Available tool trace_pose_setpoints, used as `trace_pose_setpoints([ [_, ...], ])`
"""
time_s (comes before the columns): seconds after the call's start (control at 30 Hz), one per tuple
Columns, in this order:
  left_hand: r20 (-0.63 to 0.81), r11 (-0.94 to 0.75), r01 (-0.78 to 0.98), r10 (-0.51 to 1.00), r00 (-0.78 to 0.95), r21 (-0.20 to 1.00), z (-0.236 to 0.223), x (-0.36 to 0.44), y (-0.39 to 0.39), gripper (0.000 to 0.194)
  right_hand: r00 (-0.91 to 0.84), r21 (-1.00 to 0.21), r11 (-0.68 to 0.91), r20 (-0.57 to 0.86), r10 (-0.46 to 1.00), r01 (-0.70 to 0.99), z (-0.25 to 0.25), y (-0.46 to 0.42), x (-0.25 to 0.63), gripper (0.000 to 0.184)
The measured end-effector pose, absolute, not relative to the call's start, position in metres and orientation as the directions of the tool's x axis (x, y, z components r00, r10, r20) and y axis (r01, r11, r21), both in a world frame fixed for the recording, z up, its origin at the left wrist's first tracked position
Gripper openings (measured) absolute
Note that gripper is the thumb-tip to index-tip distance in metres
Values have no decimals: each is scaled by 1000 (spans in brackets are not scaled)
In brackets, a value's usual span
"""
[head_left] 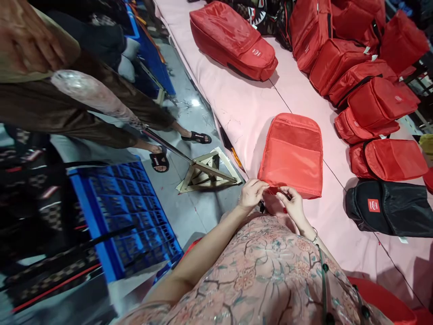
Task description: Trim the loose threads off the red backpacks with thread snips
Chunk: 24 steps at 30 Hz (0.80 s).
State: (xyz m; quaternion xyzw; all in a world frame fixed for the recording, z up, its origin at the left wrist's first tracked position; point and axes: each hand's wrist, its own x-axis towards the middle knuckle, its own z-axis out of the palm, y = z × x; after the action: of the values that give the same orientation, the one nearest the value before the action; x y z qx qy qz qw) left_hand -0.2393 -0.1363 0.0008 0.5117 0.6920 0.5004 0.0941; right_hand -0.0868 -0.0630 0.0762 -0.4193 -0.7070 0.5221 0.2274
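A red backpack (292, 153) lies flat on the pink table (237, 104) right in front of me. My left hand (252, 193) pinches the near bottom edge of the backpack with closed fingers. My right hand (292, 203) is closed on the same edge a little to the right, fingers curled round a small dark part that I cannot make out. Both hands sit close together at the table's edge, above my floral-patterned top.
Several red backpacks (365, 81) and a long red bag (233, 40) lie farther back; a black bag (389, 207) lies at right. Another person (67, 90) stands at left by blue crates (125, 212) and a wooden frame (208, 174) on the floor.
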Motion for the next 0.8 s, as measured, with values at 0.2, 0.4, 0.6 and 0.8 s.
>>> trace_pose_setpoints([
  [0.2,192,113,437,782,-593,892,5,-240,-135,16,-538,-775,285,-82,839,563,86,-57,-67,35],
  [0.4,6,158,203,776,-630,966,9,-237,-135,16,-646,-578,500,-62,761,645,88,-58,-78,34],
  [0.6,-58,158,90,743,-667,983,6,-234,-138,16,-738,-463,639,-51,673,614,89,-55,-87,29],
  [0.8,-16,175,161,723,-690,971,7,-234,-138,17,-746,-376,669,-98,659,641,95,-54,-99,29],
])
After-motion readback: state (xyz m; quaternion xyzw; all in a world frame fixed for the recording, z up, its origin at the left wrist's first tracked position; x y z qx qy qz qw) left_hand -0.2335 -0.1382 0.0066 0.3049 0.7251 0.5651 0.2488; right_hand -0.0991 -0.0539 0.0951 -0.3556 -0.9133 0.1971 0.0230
